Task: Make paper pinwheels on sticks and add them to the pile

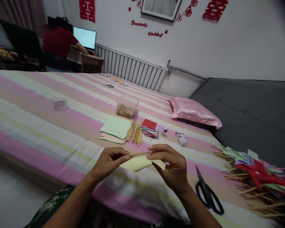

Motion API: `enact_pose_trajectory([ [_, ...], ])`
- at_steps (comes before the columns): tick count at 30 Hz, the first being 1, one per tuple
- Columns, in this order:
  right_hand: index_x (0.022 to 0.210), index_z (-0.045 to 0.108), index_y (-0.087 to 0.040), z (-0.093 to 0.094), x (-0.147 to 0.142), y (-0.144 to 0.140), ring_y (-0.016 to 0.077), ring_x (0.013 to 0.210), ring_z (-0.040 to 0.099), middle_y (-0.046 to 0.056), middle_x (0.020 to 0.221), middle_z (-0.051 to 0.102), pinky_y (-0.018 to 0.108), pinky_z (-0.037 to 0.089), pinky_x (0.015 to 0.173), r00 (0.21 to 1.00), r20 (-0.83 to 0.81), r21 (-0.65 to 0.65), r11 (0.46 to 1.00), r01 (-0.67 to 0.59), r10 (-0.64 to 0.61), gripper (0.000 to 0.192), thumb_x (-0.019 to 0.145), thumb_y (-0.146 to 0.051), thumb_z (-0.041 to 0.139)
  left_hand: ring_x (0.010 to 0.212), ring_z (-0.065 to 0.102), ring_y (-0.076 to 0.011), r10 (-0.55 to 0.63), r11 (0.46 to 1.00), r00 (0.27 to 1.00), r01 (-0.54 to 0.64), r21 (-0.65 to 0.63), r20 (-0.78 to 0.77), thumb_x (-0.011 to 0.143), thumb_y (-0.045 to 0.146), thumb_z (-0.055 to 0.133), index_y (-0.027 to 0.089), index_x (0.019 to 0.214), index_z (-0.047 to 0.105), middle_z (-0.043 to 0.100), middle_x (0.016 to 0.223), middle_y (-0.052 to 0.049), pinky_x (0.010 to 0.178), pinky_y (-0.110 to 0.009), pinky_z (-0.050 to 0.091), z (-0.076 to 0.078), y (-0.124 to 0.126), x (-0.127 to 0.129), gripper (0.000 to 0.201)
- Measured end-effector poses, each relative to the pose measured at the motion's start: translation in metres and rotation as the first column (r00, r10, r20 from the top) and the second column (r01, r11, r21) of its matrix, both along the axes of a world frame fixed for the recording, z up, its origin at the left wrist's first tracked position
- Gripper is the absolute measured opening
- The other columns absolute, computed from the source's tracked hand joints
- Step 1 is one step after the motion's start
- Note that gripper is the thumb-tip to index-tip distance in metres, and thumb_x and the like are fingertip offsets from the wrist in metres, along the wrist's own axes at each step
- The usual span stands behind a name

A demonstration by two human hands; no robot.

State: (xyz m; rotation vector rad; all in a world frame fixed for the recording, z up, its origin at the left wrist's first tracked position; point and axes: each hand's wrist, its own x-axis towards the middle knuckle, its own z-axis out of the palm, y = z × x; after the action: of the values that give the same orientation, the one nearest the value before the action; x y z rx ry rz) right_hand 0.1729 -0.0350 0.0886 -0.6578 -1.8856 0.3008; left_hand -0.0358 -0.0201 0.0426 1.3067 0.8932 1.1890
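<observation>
Striped bedding (71, 133) spreads below; above it, the left hand (110, 162) pinches a thin wooden stick (140, 154) between closed fingers, while fingers of the right hand (172, 164) clasp pale yellow paper (136, 164) beside the stick.

1. We see a fairly dim room in soft, diffuse light; the screen (84, 38) glows brightest.
2. We catch a sheen on the pillow (194, 111) and faint shadow on the bed (85, 106) beside the box (130, 103).
3. We find the paper (136, 164) clear-edged, the pinwheels (257, 173) blurring toward the right.
4. We notice wide-angle stretch near the edges and the top-right corner darkening.
</observation>
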Motion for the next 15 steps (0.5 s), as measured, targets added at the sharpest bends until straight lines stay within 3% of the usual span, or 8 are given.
enact_pose_trajectory([
  [15,0.081,0.069,-0.022,0.0043,-0.0027,-0.0028,0.0174,0.082,0.066,0.006,0.088,0.069,0.028,0.052,0.072,1.000,-0.010,-0.021,0.999,0.028,-0.028,0.016,0.072,-0.009,0.066,0.058,0.056,-0.0135,0.045,0.998,0.999,-0.045,0.032,-0.002,0.063,0.031,0.073,0.015,0.069,0.073,0.064,0.065,-0.004,0.050,-0.021,0.042,-0.0035,0.0012,0.0001,0.017],
])
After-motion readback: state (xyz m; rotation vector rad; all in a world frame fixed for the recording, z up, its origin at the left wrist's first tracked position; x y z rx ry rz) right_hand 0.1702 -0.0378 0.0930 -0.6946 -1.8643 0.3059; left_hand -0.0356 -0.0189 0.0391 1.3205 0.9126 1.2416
